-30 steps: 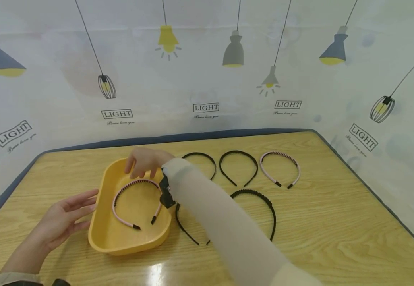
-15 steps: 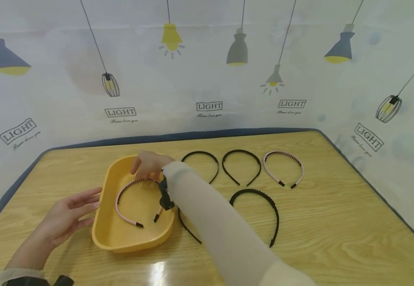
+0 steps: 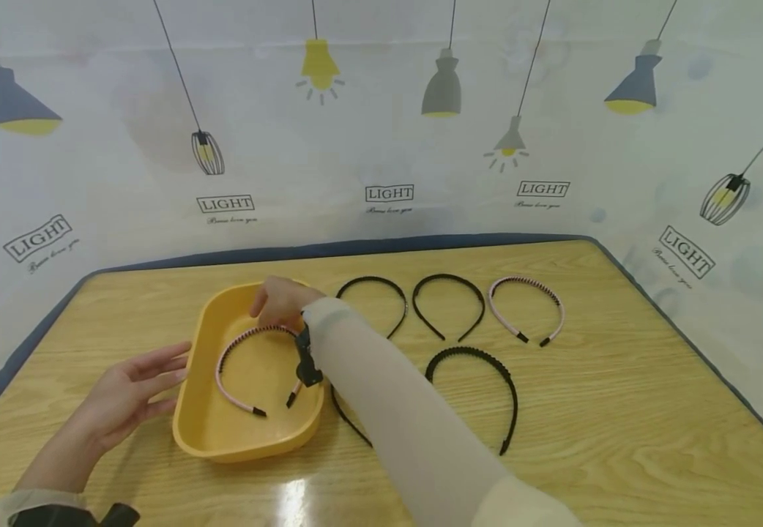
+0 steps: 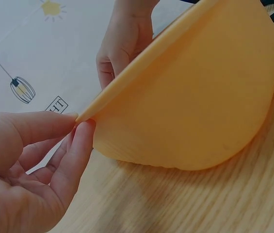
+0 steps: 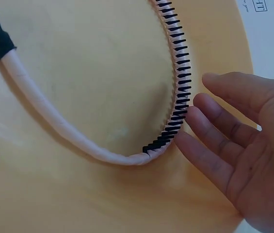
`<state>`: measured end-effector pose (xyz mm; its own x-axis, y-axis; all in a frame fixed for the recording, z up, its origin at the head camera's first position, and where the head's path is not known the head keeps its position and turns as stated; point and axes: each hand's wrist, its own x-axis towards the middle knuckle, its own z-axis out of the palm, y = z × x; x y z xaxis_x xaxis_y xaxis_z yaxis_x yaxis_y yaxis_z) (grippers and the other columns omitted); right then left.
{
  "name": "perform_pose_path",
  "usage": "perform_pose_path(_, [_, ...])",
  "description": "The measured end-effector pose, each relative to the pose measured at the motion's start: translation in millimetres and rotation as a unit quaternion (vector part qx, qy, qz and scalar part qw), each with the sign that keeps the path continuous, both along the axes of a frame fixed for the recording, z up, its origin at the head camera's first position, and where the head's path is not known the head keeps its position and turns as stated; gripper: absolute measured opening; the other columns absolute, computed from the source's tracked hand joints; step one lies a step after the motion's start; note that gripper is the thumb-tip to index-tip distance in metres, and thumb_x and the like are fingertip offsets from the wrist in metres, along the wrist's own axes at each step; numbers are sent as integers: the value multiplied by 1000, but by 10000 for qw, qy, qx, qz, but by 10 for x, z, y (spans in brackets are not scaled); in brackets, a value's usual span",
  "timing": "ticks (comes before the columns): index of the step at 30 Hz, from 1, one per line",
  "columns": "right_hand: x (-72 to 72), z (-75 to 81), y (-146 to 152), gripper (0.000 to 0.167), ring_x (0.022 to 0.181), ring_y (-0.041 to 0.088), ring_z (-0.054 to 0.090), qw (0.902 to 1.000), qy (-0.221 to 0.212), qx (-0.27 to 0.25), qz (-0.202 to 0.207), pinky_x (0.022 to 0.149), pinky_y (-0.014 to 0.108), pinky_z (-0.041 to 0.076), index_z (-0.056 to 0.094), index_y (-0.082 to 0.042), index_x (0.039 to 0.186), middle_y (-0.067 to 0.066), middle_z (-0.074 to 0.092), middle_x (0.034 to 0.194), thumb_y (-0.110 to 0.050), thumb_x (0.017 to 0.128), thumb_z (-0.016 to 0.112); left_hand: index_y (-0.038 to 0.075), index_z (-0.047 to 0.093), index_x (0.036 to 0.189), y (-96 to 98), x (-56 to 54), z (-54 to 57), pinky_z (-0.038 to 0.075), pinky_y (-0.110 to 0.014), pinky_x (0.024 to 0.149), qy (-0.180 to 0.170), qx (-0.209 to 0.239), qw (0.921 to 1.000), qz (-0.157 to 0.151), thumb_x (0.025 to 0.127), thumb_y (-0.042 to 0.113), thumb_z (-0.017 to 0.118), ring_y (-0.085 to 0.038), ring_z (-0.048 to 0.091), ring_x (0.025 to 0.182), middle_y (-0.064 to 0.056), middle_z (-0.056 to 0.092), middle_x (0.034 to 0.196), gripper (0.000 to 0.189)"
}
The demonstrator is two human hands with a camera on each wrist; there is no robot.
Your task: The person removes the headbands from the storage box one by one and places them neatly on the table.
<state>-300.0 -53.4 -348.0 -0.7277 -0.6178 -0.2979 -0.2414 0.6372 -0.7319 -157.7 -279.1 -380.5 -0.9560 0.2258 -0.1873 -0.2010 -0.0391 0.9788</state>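
A pink headband (image 3: 233, 350) with black teeth and black tips lies inside the yellow plastic basin (image 3: 187, 432). My right hand (image 3: 283, 301) reaches into the basin's far end. In the right wrist view its fingers (image 5: 209, 162) are fairly straight, their tips at the toothed arc of the headband, thumb apart from it. My left hand (image 3: 124, 395) is at the basin's left side. Its fingertips (image 4: 81, 141) touch the rim and outer wall, with no finger seen inside. In the left wrist view the basin's outer side hides its contents.
Right of the basin lie a black headband (image 3: 403, 293), another black headband (image 3: 449, 277) and a pink headband (image 3: 526, 279) in a back row. Nearer is a ribbed black headband (image 3: 510, 388). My right forearm hides part of a further headband (image 3: 348, 421). A printed curtain (image 3: 329, 146) stands behind the table.
My right hand has lowered into the basin, its fingers coming down to the pink headband's arc. The left hand has stayed at the rim. The whole head view has shifted slightly.
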Motion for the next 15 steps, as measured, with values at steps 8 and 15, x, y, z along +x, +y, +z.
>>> perform_pose_path(8, [-27, -20, -21, 24, 79, 11, 57, 9984, 362, 396, 201, 65, 20, 50, 68, -6, 108, 2, 64, 105, -3, 84, 64, 31, 65, 110, 10, 1, 7, 54, -28, 69, 26, 59, 10000, 2, 92, 5, 55, -8, 62, 91, 8, 63, 104, 33])
perform_pose_path(15, [-22, -26, -48, 23, 46, 12, 49, 9956, 500, 722, 321, 50, 20, 48, 70, -6, 105, 3, 67, 100, 1, 84, 63, 32, 64, 111, 6, 8, 8, 54, -28, 69, -19, -50, 10000, 48, 91, 6, 56, -8, 61, 91, 9, 62, 103, 33])
